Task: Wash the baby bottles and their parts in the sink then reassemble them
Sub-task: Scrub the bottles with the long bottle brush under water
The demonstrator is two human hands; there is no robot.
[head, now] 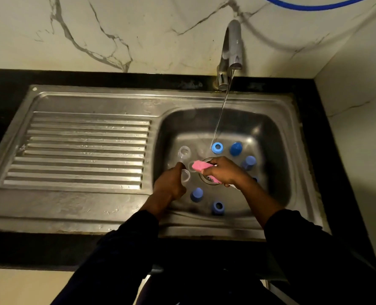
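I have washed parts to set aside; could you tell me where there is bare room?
The ribbed steel draining board left of the sink basin is bare. The basin is crowded: blue plastic caps, clear bottles, left hand and right hand surround the drain.

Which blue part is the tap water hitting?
The light-blue ring beside the dark-blue cap, at the basin's far side; the stream meets its left edge, the others sit clear.

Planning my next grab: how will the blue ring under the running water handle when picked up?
Probably slippery: the water stream lands at the blue ring. Small hollow plastic, so likely light. It lies flat, hole up, so it should slide, not roll.
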